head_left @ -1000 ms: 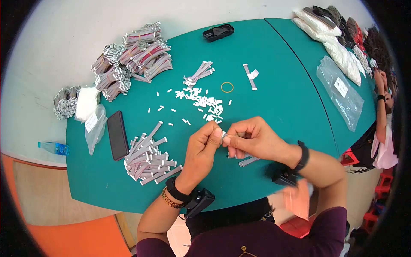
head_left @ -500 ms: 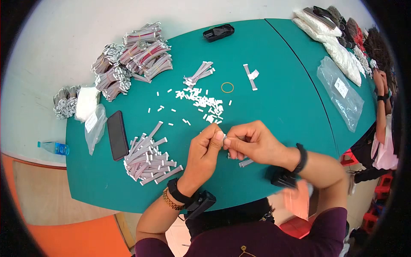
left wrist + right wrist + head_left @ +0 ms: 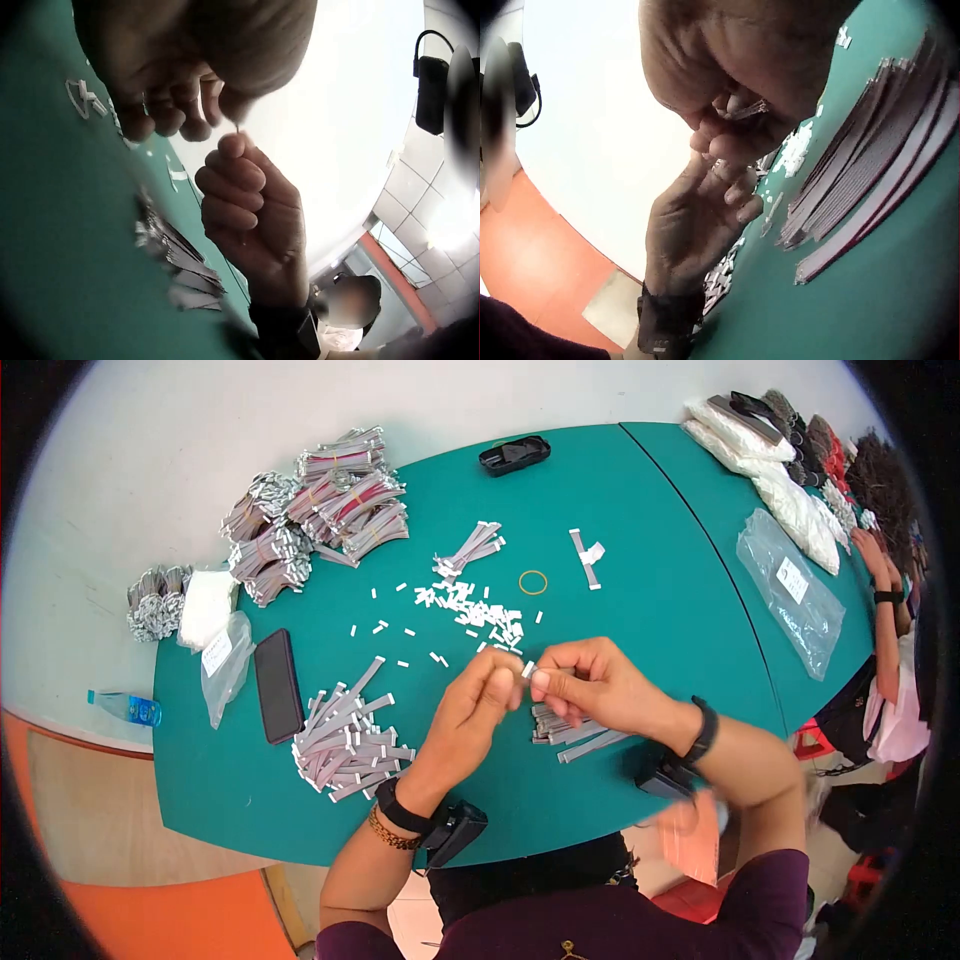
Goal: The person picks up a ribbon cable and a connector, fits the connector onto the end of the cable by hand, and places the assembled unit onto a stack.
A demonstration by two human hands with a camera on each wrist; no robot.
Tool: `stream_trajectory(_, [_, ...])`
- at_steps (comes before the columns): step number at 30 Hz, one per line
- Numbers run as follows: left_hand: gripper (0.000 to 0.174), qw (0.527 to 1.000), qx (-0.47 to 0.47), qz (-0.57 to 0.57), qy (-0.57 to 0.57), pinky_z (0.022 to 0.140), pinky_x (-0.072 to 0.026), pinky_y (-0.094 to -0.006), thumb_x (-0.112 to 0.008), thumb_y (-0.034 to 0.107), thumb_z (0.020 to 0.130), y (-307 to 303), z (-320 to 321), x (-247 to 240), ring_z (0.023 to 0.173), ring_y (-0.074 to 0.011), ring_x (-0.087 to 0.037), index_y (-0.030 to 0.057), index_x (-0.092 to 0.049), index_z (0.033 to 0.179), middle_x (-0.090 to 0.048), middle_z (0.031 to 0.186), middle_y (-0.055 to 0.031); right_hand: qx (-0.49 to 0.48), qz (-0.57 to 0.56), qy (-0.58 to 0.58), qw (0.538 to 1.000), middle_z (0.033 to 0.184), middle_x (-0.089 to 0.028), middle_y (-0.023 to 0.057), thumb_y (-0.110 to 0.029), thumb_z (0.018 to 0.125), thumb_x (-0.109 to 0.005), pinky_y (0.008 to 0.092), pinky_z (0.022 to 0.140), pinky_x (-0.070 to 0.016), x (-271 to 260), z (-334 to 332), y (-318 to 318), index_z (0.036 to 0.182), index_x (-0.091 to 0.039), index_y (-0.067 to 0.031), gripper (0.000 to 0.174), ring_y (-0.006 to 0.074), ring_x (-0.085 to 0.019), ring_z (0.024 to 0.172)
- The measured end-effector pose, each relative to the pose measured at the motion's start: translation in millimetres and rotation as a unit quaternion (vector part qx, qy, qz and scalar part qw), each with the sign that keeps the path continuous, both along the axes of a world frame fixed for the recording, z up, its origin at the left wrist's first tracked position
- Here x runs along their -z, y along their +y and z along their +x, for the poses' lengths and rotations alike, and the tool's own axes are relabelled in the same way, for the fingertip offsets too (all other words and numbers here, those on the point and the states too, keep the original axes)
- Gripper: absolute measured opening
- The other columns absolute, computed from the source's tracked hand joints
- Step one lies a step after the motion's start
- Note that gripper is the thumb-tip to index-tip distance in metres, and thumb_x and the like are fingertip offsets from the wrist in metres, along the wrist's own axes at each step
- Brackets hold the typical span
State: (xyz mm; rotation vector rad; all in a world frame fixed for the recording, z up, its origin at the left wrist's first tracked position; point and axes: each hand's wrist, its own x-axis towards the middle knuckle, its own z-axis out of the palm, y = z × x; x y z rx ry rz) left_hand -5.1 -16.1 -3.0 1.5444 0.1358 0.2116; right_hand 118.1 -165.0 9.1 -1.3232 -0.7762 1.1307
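In the head view both hands meet over the table's front middle, fingertips close together. Between them shows the white end of a short grey ribbon cable (image 3: 528,671). My right hand (image 3: 595,685) pinches this cable between thumb and forefinger; part of it shows inside the curled fingers in the right wrist view. Curled fingers of my left hand (image 3: 470,705) pinch at the white end. Beneath the right hand lies a stack of grey ribbon cables (image 3: 870,157). Left of the left hand spreads a loose pile of similar cables (image 3: 345,740). Small white pieces (image 3: 480,615) lie scattered beyond the hands.
Bundled cables (image 3: 350,500) are heaped at the back left, near a phone (image 3: 278,685) and a plastic bag (image 3: 226,670). A rubber band (image 3: 533,582), a labelled cable (image 3: 587,560) and a black tray (image 3: 515,455) lie farther back. Another person's arm (image 3: 885,620) reaches in at right.
My left thumb has drawn back a little, and more of the cable's white end shows. The head view has tilted slightly, revealing more of the stack under the right hand.
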Motion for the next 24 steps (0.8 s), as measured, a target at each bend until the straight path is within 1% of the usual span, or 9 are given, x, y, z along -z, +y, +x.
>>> stream_trajectory(2, [0.014, 0.999, -0.015, 0.031, -0.017, 0.063, -0.0387, -0.0211, -0.052, 0.014, 0.093, -3.9, 0.9, -2.8, 0.072, -0.0071, -0.049, 0.0016, -0.056, 0.097, -0.056, 0.081, -0.0021, -0.001, 0.003, 0.005, 1.000, 0.060, -0.053, -0.0008, -0.021, 0.093, -0.054, 0.0199, 0.044, -0.0363, -2.0, 1.4, 0.1, 0.079, -0.060, -0.0025, 0.023, 0.0045, -0.046, 0.048])
stream_trajectory(5, [0.019, 0.998, 0.007, 0.010, -0.054, 0.073, -0.0444, -0.0226, -0.056, 0.009, 0.090, -1.0, 1.6, -3.2, 0.081, -0.0094, -0.056, 0.0011, -0.057, 0.108, -0.059, 0.089, -0.0040, -0.008, 0.010, 0.017, 1.000, 0.060, -0.053, -0.0006, -0.021, 0.093, -0.054, 0.0197, 0.044, -0.0364, -1.9, -0.9, 0.2, 0.080, -0.060, -0.0023, 0.023, 0.0045, -0.046, 0.048])
stream_trajectory(8, [0.021, 0.998, 0.027, -0.028, -0.046, 0.079, -0.0472, -0.0255, -0.056, 0.005, 0.090, 2.0, 0.0, -6.2, 0.087, -0.0122, -0.059, -0.0006, -0.057, 0.110, -0.061, 0.094, -0.0062, -0.013, 0.012, 0.017, 1.000, 0.060, -0.053, -0.0005, -0.022, 0.093, -0.054, 0.0195, 0.044, -0.0363, -2.7, -0.8, -0.6, 0.081, -0.060, -0.0023, 0.024, 0.0043, -0.046, 0.048])
stream_trajectory(13, [0.019, 0.996, 0.031, -0.066, -0.056, 0.078, -0.0496, -0.0264, -0.056, 0.001, 0.088, 2.5, 0.5, -4.1, 0.086, -0.0132, -0.060, -0.0031, -0.058, 0.106, -0.061, 0.095, -0.0077, -0.023, 0.005, -0.011, 1.000, 0.060, -0.055, -0.0002, -0.022, 0.093, -0.055, 0.0190, 0.044, -0.0361, -6.9, -1.3, -3.4, 0.081, -0.061, -0.0024, 0.024, 0.0036, -0.046, 0.048])
stream_trajectory(17, [0.019, 0.994, 0.034, -0.092, -0.048, 0.077, -0.0498, -0.0264, -0.058, 0.001, 0.087, 0.6, -1.1, -5.5, 0.085, -0.0128, -0.060, -0.0027, -0.060, 0.105, -0.061, 0.094, -0.0080, -0.033, 0.007, 0.006, 0.999, 0.060, -0.056, -0.0001, -0.022, 0.092, -0.055, 0.0187, 0.044, -0.0360, -7.1, -1.8, -3.3, 0.080, -0.062, -0.0027, 0.024, 0.0034, -0.047, 0.048])
stream_trajectory(20, [0.019, 0.997, -0.002, -0.058, -0.049, 0.076, -0.0497, -0.0259, -0.060, 0.002, 0.086, -1.3, -1.4, -8.6, 0.084, -0.0122, -0.059, -0.0024, -0.062, 0.104, -0.061, 0.093, -0.0073, -0.014, 0.015, 0.013, 1.000, 0.061, -0.057, 0.0001, -0.021, 0.092, -0.055, 0.0187, 0.044, -0.0361, -6.4, -0.7, -3.3, 0.080, -0.062, -0.0025, 0.024, 0.0036, -0.047, 0.048])
stream_trajectory(22, [0.019, 0.998, -0.009, -0.052, -0.045, 0.076, -0.0494, -0.0251, -0.061, 0.002, 0.085, -0.6, -1.6, -6.9, 0.084, -0.0118, -0.059, -0.0022, -0.063, 0.103, -0.061, 0.092, -0.0067, 0.004, 0.032, 0.008, 0.999, 0.061, -0.057, 0.0002, -0.021, 0.092, -0.055, 0.0187, 0.044, -0.0363, -4.8, -0.6, -2.5, 0.079, -0.062, -0.0023, 0.024, 0.0036, -0.047, 0.048])
stream_trajectory(24, [0.018, 0.998, -0.008, -0.053, -0.043, 0.075, -0.0490, -0.0243, -0.062, 0.002, 0.085, -0.1, -2.4, -4.3, 0.084, -0.0113, -0.059, -0.0021, -0.063, 0.103, -0.061, 0.091, -0.0062, -0.025, 0.017, 0.006, 1.000, 0.061, -0.057, 0.0004, -0.021, 0.092, -0.055, 0.0186, 0.044, -0.0366, -5.6, -2.3, -2.8, 0.080, -0.062, -0.0022, 0.024, 0.0036, -0.047, 0.048])
